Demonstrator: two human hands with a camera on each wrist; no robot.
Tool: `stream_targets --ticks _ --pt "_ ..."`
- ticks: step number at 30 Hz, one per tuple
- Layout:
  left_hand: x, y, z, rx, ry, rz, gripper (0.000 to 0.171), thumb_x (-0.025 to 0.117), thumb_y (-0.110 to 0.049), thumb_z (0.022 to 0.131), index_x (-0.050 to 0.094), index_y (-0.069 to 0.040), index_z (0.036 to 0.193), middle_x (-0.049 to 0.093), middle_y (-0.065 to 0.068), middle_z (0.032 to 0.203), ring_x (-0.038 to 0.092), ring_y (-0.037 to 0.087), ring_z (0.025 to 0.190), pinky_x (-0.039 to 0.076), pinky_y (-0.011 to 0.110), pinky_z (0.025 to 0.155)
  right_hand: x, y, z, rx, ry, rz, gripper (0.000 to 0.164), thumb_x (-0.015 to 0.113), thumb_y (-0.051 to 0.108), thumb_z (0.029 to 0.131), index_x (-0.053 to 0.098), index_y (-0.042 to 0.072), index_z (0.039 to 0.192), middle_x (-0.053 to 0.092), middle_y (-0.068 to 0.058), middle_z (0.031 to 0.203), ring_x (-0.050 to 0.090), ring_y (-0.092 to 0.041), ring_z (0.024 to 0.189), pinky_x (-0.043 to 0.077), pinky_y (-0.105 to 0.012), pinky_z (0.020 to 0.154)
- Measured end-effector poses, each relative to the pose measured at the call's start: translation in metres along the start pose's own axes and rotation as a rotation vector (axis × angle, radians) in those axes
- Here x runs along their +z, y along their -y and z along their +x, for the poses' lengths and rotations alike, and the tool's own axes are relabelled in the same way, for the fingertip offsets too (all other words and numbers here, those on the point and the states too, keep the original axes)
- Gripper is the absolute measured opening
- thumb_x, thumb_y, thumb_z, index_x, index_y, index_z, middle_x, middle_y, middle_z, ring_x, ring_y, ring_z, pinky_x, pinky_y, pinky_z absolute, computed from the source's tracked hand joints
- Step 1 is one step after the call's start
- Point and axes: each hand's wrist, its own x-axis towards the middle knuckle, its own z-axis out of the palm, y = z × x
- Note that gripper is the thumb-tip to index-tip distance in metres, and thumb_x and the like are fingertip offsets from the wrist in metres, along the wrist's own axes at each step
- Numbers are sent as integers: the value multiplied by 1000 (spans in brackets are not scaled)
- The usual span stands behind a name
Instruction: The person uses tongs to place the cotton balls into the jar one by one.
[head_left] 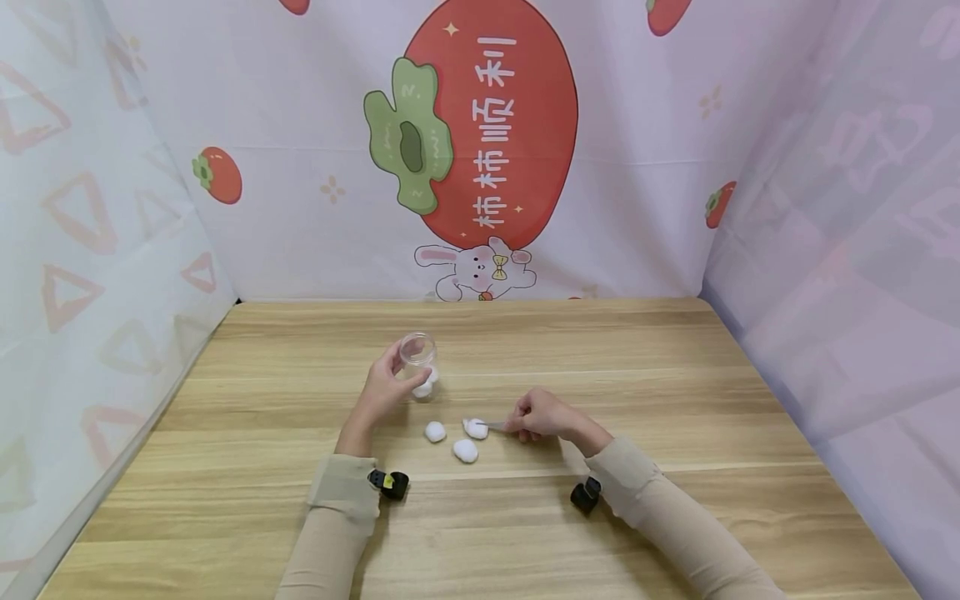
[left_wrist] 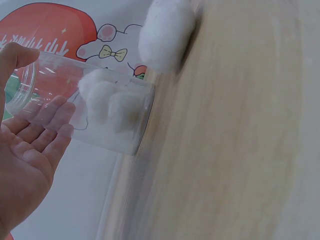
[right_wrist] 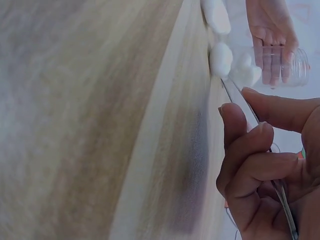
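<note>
My left hand [head_left: 382, 387] grips a clear jar [head_left: 417, 350], its open mouth up and its base at the tabletop. Several white cotton balls [left_wrist: 107, 102] lie in the bottom of the jar, seen through its wall in the left wrist view. Between thumb and fingers, my right hand [head_left: 546, 414] holds metal tweezers [right_wrist: 281, 192]. The tweezers' tips are right at a cotton ball [head_left: 476, 428] on the table. A second cotton ball [head_left: 435, 432] lies to its left, and a third cotton ball [head_left: 466, 451] sits nearer to me.
The wooden table [head_left: 637, 367] ends at a printed cloth backdrop [head_left: 300, 233], with cloth walls on both sides. Black wrist cameras are strapped on the left sleeve [head_left: 341, 492] and the right sleeve [head_left: 630, 475].
</note>
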Motion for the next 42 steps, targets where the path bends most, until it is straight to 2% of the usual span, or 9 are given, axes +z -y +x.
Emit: stream_targets --ticks 22,34,38,42 --pt "0 -2 -1 3 -4 27 70 72 -14 85 37 3 144 46 26 145 42 38 139 33 45 121 0 2 -4 -25 -18 40 24 66 12 89 62 2 68 55 4 52 43 -5 47 33 -14 45" --pt "1 -2 -1 15 -8 35 71 72 -13 85 36 3 144 47 26 145 42 38 140 33 44 121 -5 13 -9 -17 -59 82 23 62 14 92 64 -4 78 61 -3 59 42 -8 52 31 -17 45" --pt "1 -2 -1 10 -7 31 71 72 -14 85 36 3 144 46 26 145 41 38 140 32 44 122 -7 15 -10 -36 -65 99 23 63 13 91 63 -3 74 58 0 57 41 -7 50 29 -16 45" --pt "1 -2 -1 1 -6 32 72 72 -15 85 36 2 144 46 26 146 40 38 141 32 44 122 -8 16 -11 -50 -68 119 24 62 11 91 62 -7 76 55 2 55 40 -6 49 28 -16 45"
